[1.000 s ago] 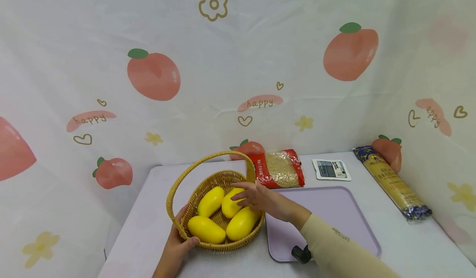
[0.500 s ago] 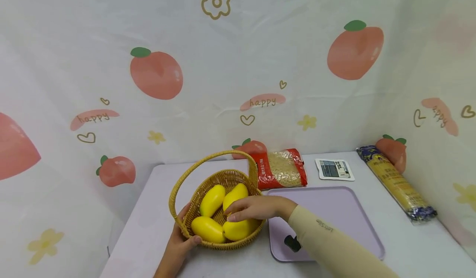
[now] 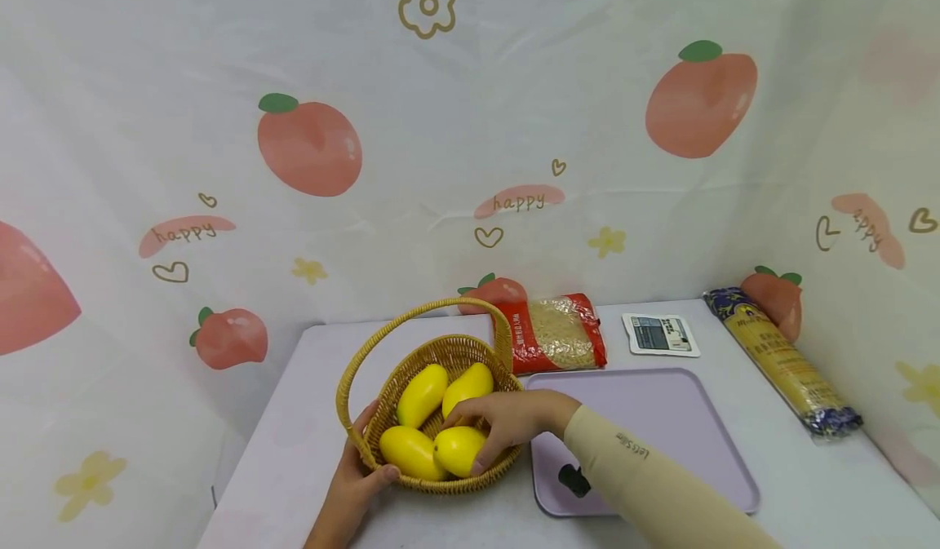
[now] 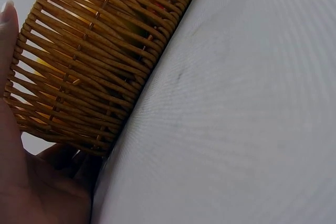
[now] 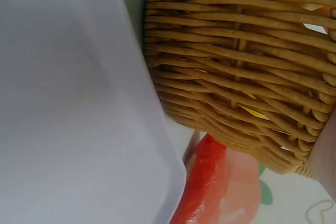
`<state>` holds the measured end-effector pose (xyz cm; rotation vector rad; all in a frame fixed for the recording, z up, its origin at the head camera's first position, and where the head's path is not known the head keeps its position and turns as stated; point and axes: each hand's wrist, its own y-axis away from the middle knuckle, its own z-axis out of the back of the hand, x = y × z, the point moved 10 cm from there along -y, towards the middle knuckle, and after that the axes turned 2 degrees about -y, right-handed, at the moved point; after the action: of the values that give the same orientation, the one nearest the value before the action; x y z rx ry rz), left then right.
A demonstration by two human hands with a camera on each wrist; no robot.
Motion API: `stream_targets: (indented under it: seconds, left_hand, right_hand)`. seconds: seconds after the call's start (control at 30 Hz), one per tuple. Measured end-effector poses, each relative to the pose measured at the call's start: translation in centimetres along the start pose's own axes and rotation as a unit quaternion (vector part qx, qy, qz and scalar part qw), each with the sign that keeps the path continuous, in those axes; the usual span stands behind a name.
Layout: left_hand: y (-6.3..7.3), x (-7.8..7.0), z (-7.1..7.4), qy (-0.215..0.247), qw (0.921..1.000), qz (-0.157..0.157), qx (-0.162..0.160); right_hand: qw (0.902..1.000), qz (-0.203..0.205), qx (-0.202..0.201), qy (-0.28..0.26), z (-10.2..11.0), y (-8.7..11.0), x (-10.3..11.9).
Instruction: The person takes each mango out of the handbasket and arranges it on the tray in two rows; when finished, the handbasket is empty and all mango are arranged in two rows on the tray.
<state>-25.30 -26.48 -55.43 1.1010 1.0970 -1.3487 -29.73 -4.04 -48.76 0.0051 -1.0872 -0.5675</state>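
Note:
A wicker basket with a tall arched handle holds several yellow mangoes, standing left of a lilac tray. My left hand grips its left side, thumb over the front rim and fingers along the outer wall. In the left wrist view, the woven wall rises beside that hand. Reaching in from the right, my right hand holds the front right mango, thumb on its near side and fingers on its far side. Two other mangoes lie behind. The right wrist view shows mostly the basket's outside.
The lilac tray lies right of the basket, close to its wall. Behind are a red-edged bag of pale pieces and a flat white packet. A long yellow noodle pack lies along the right curtain.
My right hand has lowered from above the mangoes, passed over the front right one, and closed round it. The left hand stays on the basket. The view has shifted slightly.

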Motion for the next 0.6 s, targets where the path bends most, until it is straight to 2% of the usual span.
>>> stream_targets:
  seconds: [0.2,0.43,0.6]
  left_hand:
    - [-0.09,0.30,0.10,-0.002,0.9999,0.016,-0.006]
    - [-0.04,0.29,0.02,-0.001,0.9999,0.013,-0.003]
    - [0.12,0.09,-0.12,-0.001,0.9999,0.015,-0.003]
  right_hand:
    - [0.9998,0.010,-0.017,-0.006,0.34,0.01,0.19]
    - [0.9994,0.024,-0.023,0.003,0.11,0.07,0.50]
    - [0.9983,0.020,-0.055,-0.002,0.62,0.49,0.16]
